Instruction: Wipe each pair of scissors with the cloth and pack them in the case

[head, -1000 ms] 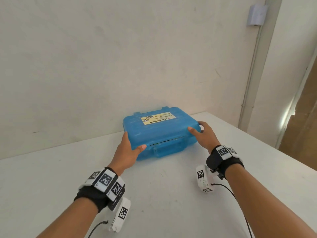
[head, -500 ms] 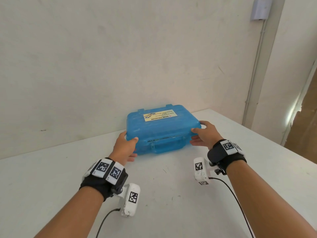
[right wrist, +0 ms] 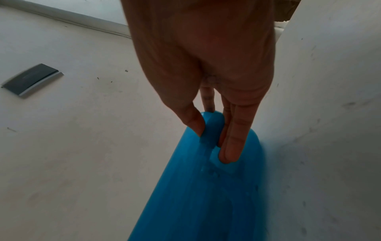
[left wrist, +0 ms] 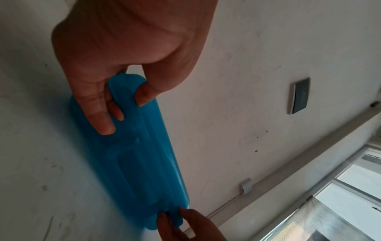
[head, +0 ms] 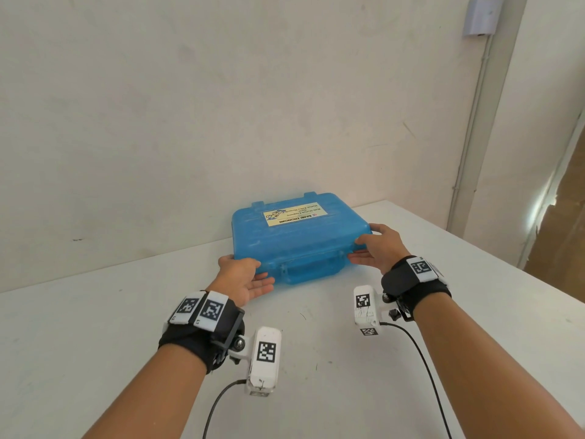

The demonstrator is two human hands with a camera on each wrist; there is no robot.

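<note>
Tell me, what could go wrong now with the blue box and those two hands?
1. The blue case is closed, and the left hand and right hand pinch only its front corners. If they lift it like this, it might slip out.
2. The case sits close to the wall. A lid swung open could bump it.
3. Cables hang from the wrist cameras over the table. They might snag as the hands move.

Head view high, facing down; 2 wrist views close; all share case (head: 300,239).
</note>
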